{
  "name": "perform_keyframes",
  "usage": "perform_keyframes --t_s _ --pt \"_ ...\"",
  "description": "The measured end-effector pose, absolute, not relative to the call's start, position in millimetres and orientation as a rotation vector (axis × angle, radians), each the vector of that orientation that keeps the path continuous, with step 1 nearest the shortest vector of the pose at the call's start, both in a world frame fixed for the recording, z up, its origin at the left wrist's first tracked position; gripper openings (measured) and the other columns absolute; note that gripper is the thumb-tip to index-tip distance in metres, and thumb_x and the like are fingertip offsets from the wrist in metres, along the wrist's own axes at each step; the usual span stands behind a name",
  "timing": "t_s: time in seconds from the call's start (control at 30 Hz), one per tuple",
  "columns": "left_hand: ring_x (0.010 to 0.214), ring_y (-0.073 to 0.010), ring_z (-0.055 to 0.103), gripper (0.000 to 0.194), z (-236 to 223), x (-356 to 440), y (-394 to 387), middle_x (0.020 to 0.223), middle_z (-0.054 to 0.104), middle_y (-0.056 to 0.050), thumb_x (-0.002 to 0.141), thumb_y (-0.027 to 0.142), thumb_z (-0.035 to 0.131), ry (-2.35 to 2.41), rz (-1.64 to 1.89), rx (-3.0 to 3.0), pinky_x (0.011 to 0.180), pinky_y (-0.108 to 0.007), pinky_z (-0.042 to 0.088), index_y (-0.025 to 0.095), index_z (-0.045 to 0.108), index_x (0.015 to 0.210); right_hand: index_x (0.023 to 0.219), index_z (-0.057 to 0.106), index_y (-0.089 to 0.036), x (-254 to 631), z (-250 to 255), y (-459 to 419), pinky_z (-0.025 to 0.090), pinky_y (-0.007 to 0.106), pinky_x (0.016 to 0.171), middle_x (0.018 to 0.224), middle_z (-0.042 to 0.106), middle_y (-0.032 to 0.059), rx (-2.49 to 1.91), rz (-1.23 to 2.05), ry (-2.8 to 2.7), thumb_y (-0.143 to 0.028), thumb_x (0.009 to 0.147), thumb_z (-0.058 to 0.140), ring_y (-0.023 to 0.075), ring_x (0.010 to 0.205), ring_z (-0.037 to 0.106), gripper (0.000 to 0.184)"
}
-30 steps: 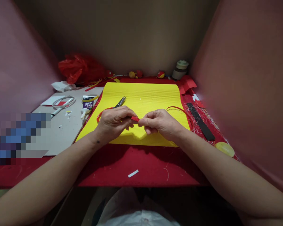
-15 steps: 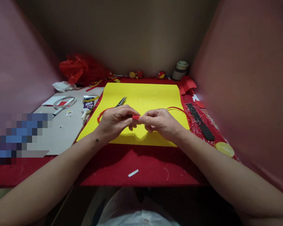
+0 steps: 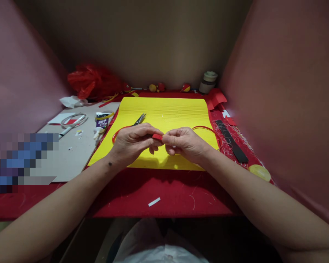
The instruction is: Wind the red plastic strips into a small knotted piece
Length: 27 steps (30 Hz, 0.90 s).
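Between my hands is a small red piece of ridged paper [image 3: 157, 137], seemingly coiled or folded. My left hand [image 3: 135, 140] is closed on it with thumb and fingers. My right hand [image 3: 182, 142] pinches its right end, fingertips touching the piece. Both hands hover over a yellow corrugated sheet [image 3: 164, 113]. Just behind my left hand lie scissors [image 3: 139, 119] with red handles, partly hidden by that hand. A thin red strip [image 3: 208, 128] curls on the sheet beyond my right hand.
A grey board [image 3: 71, 160] on the left bears a glue tube [image 3: 102, 120] and a pen [image 3: 68, 129]. At the back stand a red plastic bag [image 3: 90, 82] and a jar [image 3: 208, 82]. A black strip [image 3: 231, 142] lies right; a white scrap [image 3: 154, 202] lies near the front edge.
The red piece has turned slightly between my fingers, showing more of its ridged side. My right fingertips have shifted a little along its end. The whole view has drifted slightly.
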<state>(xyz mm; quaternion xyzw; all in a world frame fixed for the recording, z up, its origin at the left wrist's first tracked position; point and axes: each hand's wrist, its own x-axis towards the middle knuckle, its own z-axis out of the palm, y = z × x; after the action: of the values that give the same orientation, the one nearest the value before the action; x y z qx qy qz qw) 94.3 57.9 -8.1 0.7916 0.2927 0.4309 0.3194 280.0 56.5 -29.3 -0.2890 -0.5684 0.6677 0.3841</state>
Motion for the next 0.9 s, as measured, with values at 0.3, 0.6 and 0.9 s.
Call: perform_keyframes --t_s 0.3,0.6,0.9 --pt "0.049 -0.0047 0.06 0.008 -13.4 87.5 66.6 0.066 0.064 0.001 0.085 0.019 0.061 0.817 1.034 2.408 0.048 -0.013 0.049 0.014 0.066 0.081 0.068 0.066 -0.012 280.6 -28.6 57.6 0.024 0.022 0.043 0.045 0.054 -0.003 -0.972 1.659 -1.493 -0.043 0.072 0.07 0.0048 0.04 0.037 0.032" --pt "0.057 -0.0067 0.062 0.015 -20.4 80.6 74.6 0.074 0.066 -0.003 0.09 0.019 0.051 0.76 0.994 2.847 0.053 -0.015 0.049 0.014 0.064 0.085 0.065 0.065 -0.012 276.8 -27.7 54.4 0.025 0.024 0.044 0.043 0.051 -0.0017 -1.072 1.579 -1.504 -0.054 0.071 0.067 0.0068 0.041 0.039 0.042" --pt "0.055 -0.007 0.061 0.009 -15.8 86.0 70.0 0.072 0.064 -0.003 0.087 0.017 0.056 0.758 1.03 2.684 0.051 -0.016 0.047 0.012 0.063 0.083 0.059 0.062 -0.014 277.0 -23.4 51.9 0.028 0.024 0.05 0.048 0.056 -0.0023 -1.08 1.436 -1.638 -0.046 0.074 0.067 0.0065 0.047 0.041 0.035"
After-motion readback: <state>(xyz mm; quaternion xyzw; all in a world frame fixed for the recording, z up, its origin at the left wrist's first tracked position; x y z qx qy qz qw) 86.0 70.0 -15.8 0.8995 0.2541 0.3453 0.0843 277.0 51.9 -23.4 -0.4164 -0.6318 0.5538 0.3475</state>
